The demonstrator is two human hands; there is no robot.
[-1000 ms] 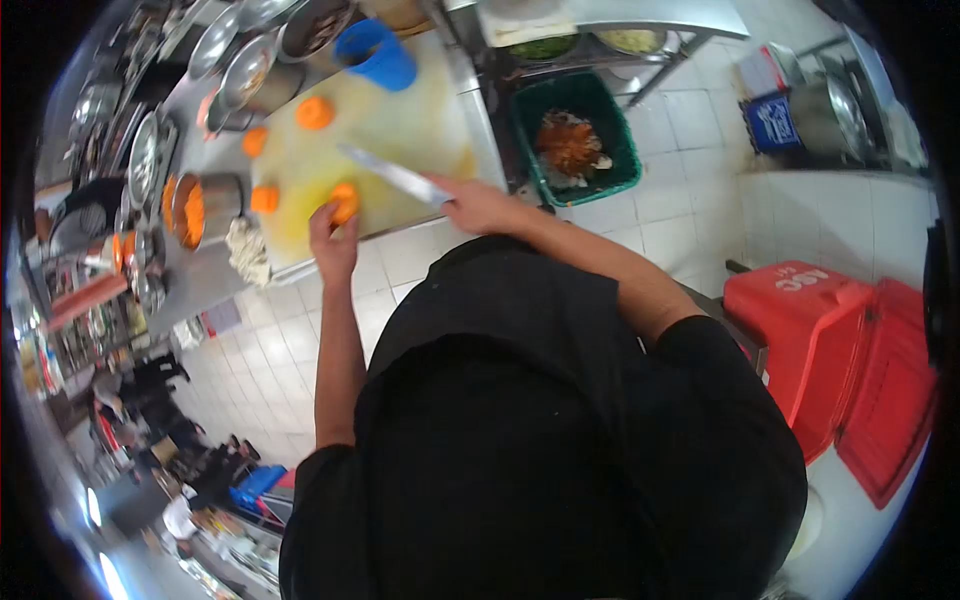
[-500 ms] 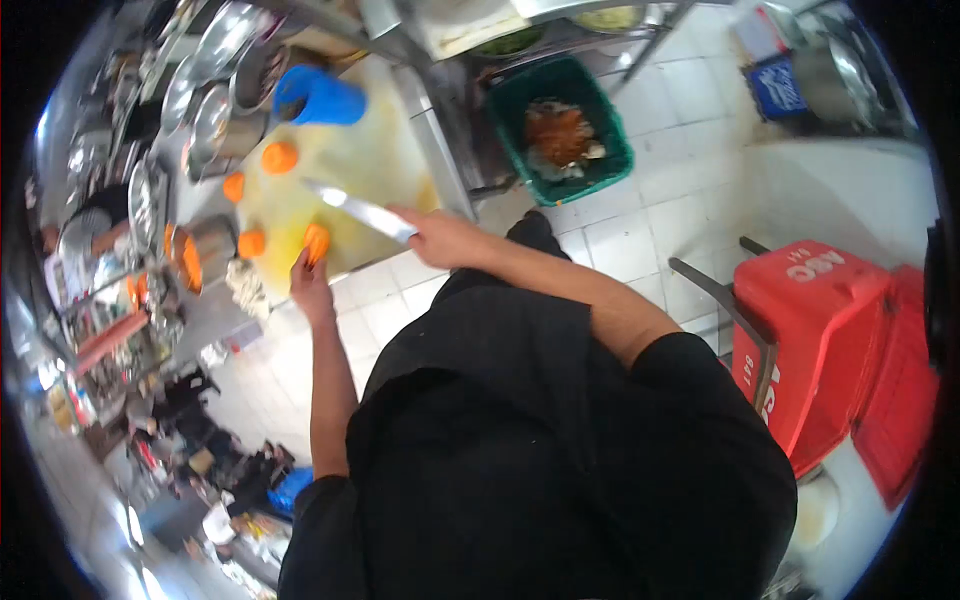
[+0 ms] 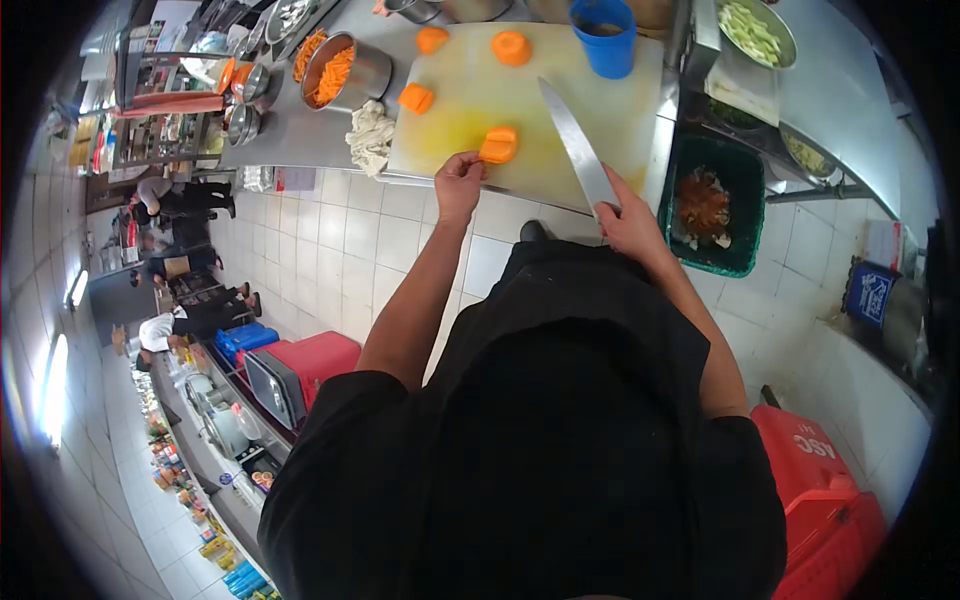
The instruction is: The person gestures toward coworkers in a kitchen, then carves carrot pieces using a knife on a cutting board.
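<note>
My right hand (image 3: 630, 222) is wrapped round the handle of a long knife (image 3: 578, 143), whose blade points away over the cutting board (image 3: 600, 110). At the board's near edge my left hand (image 3: 460, 186) has its fingertips pinched together at the side of an orange piece (image 3: 498, 145) that looks like carrot and shows cut faces. Whether the fingertips hold a small bit of it is too small to tell. Three more orange pieces lie farther back: one at the left (image 3: 416, 97), one at the back left (image 3: 432, 40) and one at the back middle (image 3: 511, 48).
A blue jug (image 3: 604, 40) stands at the board's back right. Left of the board are a crumpled cloth (image 3: 371, 138) and a metal pot (image 3: 362, 75) of orange strips. A green bin (image 3: 745, 245) with scraps is at the right. Several people stand far left.
The view has swung, so the board now appears farther right. My left hand has come down to the near side of the orange piece, while the knife stays in my right hand.
</note>
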